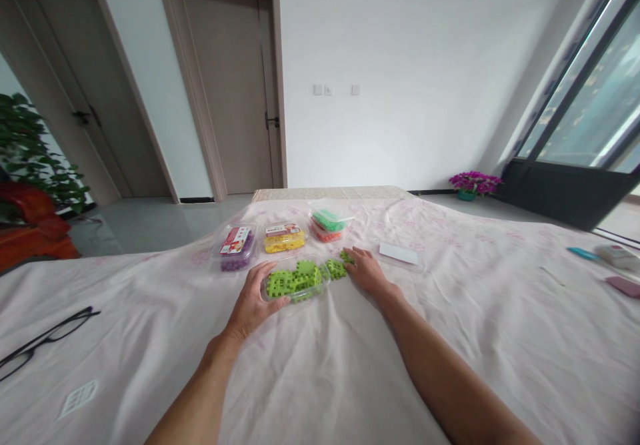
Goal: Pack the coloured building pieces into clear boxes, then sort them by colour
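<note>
Clear tub (306, 294) sits open mid-width on the cloth (310, 378), twd its far edge. Looks partway: most visible green pcs (285, 283) are in the tub; a few loose pcs (336, 269) lie out at its R end. Clear lid (399, 253) w/ white label, prob. the tub's, is off, lying R of the hands. Purple box (237, 250) & yellow box (284, 238), both lidded, stand btwn tub & far edge, w/ mint-and-orange stack (327, 221) to their R.

Hands apart, tub btwn. L hand (255, 299) grips tub's L end, thumb along near side, fingers round back. R hand (367, 270) is palm-down, arm reaching in from near R, fingertips at loose pcs; can't tell if pinching.
</note>
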### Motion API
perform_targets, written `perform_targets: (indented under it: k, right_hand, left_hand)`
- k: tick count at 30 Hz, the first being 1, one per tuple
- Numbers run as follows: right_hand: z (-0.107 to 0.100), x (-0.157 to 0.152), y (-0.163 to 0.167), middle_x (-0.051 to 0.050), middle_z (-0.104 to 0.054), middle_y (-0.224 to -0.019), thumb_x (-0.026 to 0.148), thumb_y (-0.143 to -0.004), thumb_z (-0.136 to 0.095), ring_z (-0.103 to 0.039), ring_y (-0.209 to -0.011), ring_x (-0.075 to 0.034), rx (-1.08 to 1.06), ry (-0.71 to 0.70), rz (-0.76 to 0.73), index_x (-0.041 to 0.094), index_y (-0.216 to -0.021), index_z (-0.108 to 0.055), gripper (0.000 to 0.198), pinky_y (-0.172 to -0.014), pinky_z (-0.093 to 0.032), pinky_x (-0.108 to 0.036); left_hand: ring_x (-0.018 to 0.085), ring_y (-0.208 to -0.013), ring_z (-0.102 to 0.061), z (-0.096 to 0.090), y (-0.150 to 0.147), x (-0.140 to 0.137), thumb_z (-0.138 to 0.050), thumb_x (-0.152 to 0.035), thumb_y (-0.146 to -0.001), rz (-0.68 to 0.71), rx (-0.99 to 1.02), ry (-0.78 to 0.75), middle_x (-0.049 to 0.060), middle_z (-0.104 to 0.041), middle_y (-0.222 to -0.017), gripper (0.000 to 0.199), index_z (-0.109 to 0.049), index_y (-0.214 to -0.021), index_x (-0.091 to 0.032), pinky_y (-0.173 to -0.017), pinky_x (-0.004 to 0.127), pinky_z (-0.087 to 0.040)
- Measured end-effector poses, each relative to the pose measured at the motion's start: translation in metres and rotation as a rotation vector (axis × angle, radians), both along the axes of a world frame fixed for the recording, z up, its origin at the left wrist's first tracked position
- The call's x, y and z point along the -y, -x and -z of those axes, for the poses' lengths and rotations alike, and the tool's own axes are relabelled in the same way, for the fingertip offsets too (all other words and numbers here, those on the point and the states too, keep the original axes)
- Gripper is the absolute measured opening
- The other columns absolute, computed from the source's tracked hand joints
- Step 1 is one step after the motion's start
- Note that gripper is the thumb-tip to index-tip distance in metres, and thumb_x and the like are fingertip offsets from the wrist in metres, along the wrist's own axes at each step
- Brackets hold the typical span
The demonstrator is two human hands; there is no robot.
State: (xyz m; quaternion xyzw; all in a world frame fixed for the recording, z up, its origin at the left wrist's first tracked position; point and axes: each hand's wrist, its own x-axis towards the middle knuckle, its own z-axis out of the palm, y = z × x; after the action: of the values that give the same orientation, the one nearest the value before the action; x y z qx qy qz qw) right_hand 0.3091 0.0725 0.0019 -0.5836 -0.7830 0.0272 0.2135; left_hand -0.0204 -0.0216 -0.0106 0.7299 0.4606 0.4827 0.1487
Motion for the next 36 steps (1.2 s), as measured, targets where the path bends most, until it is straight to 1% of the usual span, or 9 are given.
perform_targets:
  k: [3, 7, 12, 17, 22, 26, 30, 33, 36]
  right_hand:
    - [0.002, -0.001, 0.002, -0.010, -0.064, -0.124, 0.032, -0.086, -0.055, -0.055, -0.115, -0.027, -0.016, -0.024, -0.014, 0.021, -0.120, -0.065, 0.037, -0.101, -0.038, -0.038]
    - [0.004, -0.005, 0.002, -0.011, -0.067, -0.117, 0.034, -0.082, -0.061, -0.060, -0.106, -0.027, -0.210, -0.063, 0.016, 0.019, -0.122, -0.063, 0.043, -0.095, -0.043, -0.040]
    - [0.005, -0.002, 0.009, -0.008, -0.066, -0.121, 0.027, -0.076, -0.066, -0.063, -0.103, -0.024, -0.546, 0.046, -0.280, 0.021, -0.130, -0.055, 0.056, -0.087, -0.050, -0.038]
    - [0.006, 0.002, 0.015, -0.007, -0.065, -0.123, 0.017, -0.067, -0.070, -0.060, -0.110, -0.026, -0.422, 0.070, -0.320, 0.022, -0.127, -0.060, 0.061, -0.098, -0.045, -0.041]
    - [0.008, 0.001, 0.015, -0.007, -0.064, -0.125, 0.018, -0.068, -0.068, -0.060, -0.110, -0.025, -0.360, 0.039, -0.304, 0.023, -0.128, -0.058, 0.062, -0.093, -0.048, -0.038]
    - [-0.006, 0.005, 0.024, -0.007, -0.067, -0.118, 0.017, -0.066, -0.068, -0.063, -0.103, -0.024, -0.438, -0.039, -0.251, 0.022, -0.129, -0.057, 0.064, -0.084, -0.052, -0.037]
    - [-0.037, 0.019, 0.044, -0.008, -0.064, -0.123, 0.016, -0.068, -0.067, -0.063, -0.099, -0.022, -0.526, -0.120, -0.329, 0.024, -0.130, -0.055, 0.063, -0.074, -0.052, -0.033]
    - [-0.052, 0.031, 0.064, -0.008, -0.063, -0.124, 0.016, -0.068, -0.069, -0.062, -0.098, -0.021, -0.514, -0.130, -0.416, 0.025, -0.131, -0.055, 0.065, -0.076, -0.052, -0.033]
    - [-0.054, 0.041, 0.086, -0.007, -0.063, -0.123, 0.015, -0.066, -0.071, -0.061, -0.103, -0.023, -0.460, -0.108, -0.486, 0.026, -0.133, -0.054, 0.070, -0.085, -0.051, -0.036]
  left_hand:
    - [0.028, -0.132, -0.040, 0.000, 0.000, 0.001, -0.074, -0.041, -0.073, 0.009, 0.002, 0.002, 0.012, -0.042, -0.138, 0.069, -0.043, -0.133, -0.023, -0.110, 0.048, -0.036]
    - [0.029, -0.133, -0.039, -0.001, 0.001, 0.001, -0.073, -0.042, -0.074, 0.007, -0.001, 0.008, 0.013, -0.042, -0.137, 0.069, -0.044, -0.133, -0.023, -0.111, 0.050, -0.034]
    - [0.029, -0.133, -0.038, -0.003, 0.000, 0.002, -0.074, -0.044, -0.073, -0.008, -0.022, 0.027, 0.013, -0.042, -0.137, 0.070, -0.044, -0.132, -0.022, -0.112, 0.050, -0.032]
    - [0.029, -0.132, -0.040, -0.004, -0.001, 0.003, -0.074, -0.044, -0.072, 0.011, 0.007, 0.019, 0.012, -0.042, -0.136, 0.069, -0.045, -0.132, -0.023, -0.109, 0.047, -0.037]
    - [0.029, -0.131, -0.041, -0.008, -0.002, 0.005, -0.074, -0.043, -0.072, 0.032, 0.023, 0.014, 0.011, -0.045, -0.134, 0.070, -0.046, -0.132, -0.024, -0.108, 0.047, -0.038]
    - [0.029, -0.131, -0.041, -0.012, -0.004, 0.008, -0.075, -0.042, -0.071, 0.033, 0.030, 0.040, 0.011, -0.043, -0.136, 0.073, -0.043, -0.134, -0.024, -0.108, 0.047, -0.038]
    - [0.030, -0.130, -0.043, -0.012, -0.005, 0.009, -0.076, -0.042, -0.070, 0.032, 0.051, 0.073, 0.012, -0.041, -0.138, 0.081, -0.038, -0.138, -0.025, -0.107, 0.047, -0.040]
    - [0.030, -0.128, -0.046, -0.010, -0.007, 0.009, -0.077, -0.041, -0.069, 0.036, 0.080, 0.105, 0.013, -0.039, -0.140, 0.085, -0.034, -0.141, -0.025, -0.105, 0.047, -0.042]
    - [0.030, -0.127, -0.047, -0.009, -0.009, 0.010, -0.077, -0.042, -0.069, 0.056, 0.089, 0.110, 0.013, -0.037, -0.142, 0.088, -0.031, -0.143, -0.026, -0.104, 0.047, -0.042]
